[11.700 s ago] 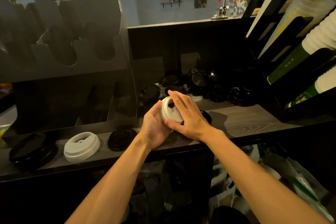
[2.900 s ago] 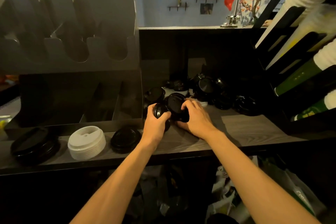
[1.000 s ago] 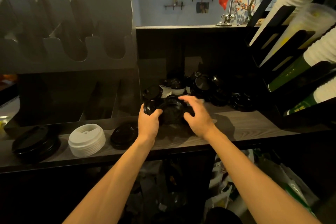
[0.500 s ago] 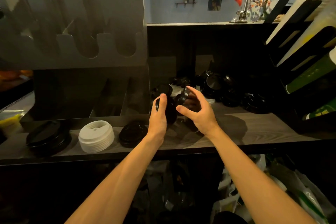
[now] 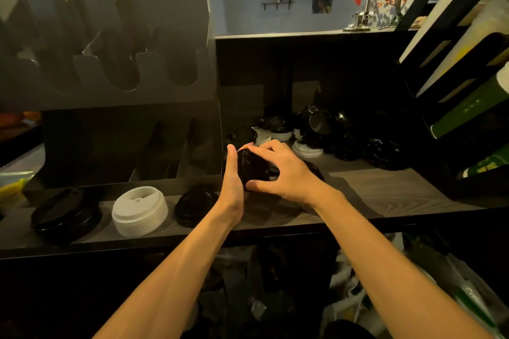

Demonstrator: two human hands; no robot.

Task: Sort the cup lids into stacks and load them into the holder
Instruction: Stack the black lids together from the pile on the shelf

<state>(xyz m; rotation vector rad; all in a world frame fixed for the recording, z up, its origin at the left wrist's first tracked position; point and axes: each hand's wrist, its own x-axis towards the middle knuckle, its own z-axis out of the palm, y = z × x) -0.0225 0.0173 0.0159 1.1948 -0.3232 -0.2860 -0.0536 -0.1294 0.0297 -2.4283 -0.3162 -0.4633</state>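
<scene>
Stacks stand along the front of the counter [image 5: 385,190]: a wide black lid stack [image 5: 64,215] at far left, a white lid stack [image 5: 139,210] beside it, then a low black lid stack [image 5: 196,205]. Behind and above them rises the grey slotted holder [image 5: 110,63], with no lids visible in its slots. Just right of the holder's corner, the left hand [image 5: 234,181] cups a clutch of black lids [image 5: 254,168], thumb upright against the rim and fingers hidden behind. The right hand [image 5: 289,173] closes on the same lids from the other side, thumb low and fingertips over the top. Further right and back lies the unsorted heap [image 5: 338,137], dark pieces mixed with a few white ones.

The glossy lids are squeezed edgewise between two hands, so an uneven press could probably pop one loose or nest mismatched sizes. A dropped lid might roll off the counter's front edge.
</scene>
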